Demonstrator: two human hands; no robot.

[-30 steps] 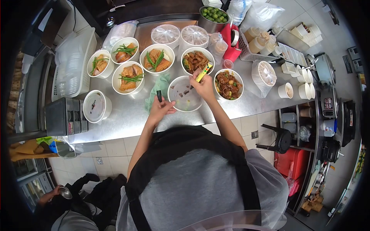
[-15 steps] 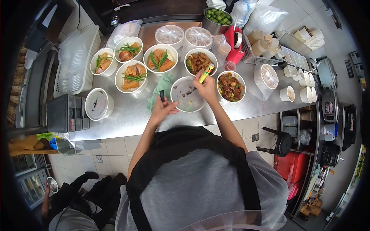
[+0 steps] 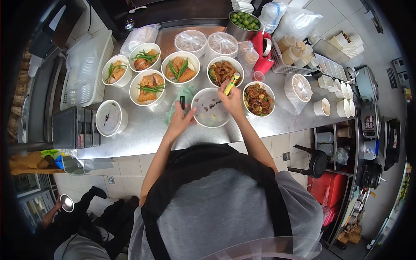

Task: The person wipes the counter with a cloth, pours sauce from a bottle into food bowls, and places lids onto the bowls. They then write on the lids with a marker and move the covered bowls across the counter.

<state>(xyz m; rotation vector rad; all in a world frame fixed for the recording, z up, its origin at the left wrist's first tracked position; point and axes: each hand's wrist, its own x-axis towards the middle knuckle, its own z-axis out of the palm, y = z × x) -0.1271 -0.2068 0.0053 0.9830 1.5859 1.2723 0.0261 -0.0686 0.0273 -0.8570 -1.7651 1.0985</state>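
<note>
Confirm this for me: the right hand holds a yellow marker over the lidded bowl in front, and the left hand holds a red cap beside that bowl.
Not quite. The cap in the left hand is black, not red; the head view shows it. The rest stands: the right hand holds a yellow marker over the lidded bowl in front, and the cap is beside that bowl.

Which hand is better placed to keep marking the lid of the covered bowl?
Right. The right hand already holds the yellow marker over the lidded bowl. The left hand holds the black cap and rests at the bowl's left edge, steadying it.
</note>
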